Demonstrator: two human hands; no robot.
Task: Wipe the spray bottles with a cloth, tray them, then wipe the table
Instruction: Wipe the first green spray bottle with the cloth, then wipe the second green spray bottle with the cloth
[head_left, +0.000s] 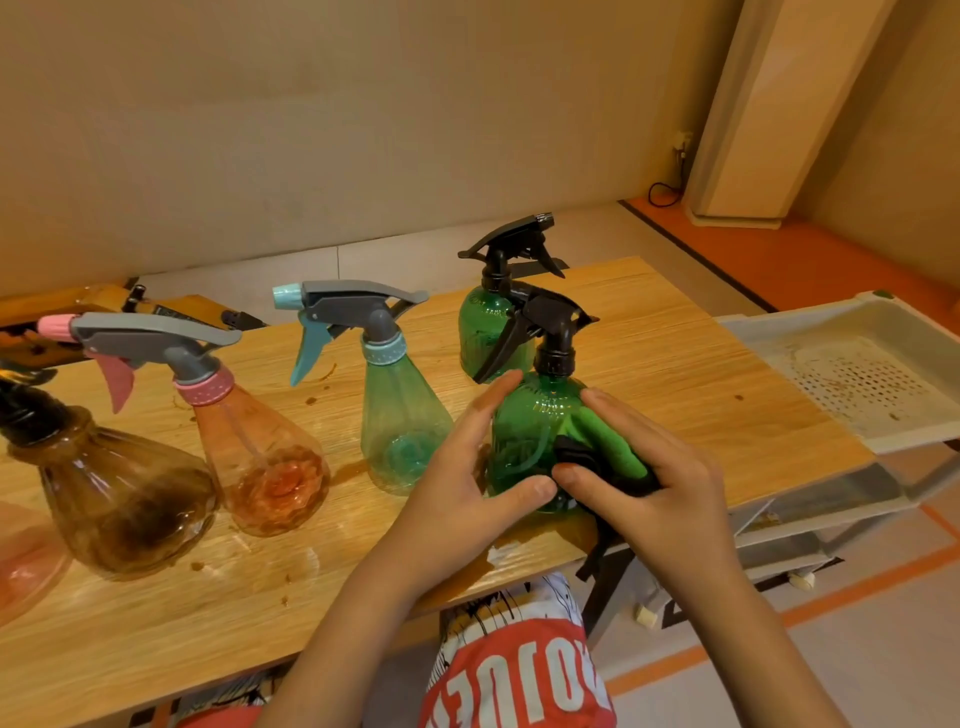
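Held green bottle (519, 415), left of tray (810, 322): light, slick plastic; left hand (457, 483) grips its belly, right hand (654, 478) clamps cloth (608, 441) against it

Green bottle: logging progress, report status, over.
Left hand holds green bottle. Right hand presses cloth on its side. Rear bottle close behind; tray at right.

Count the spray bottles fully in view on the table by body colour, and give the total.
Green: 2, the held green bottle and the rear green bottle
Teal: 1, the teal bottle
Pink: 1, the pink bottle
Brown: 1, the brown bottle
Total: 5
Not counted: the pinkish shape cut off at the left edge.
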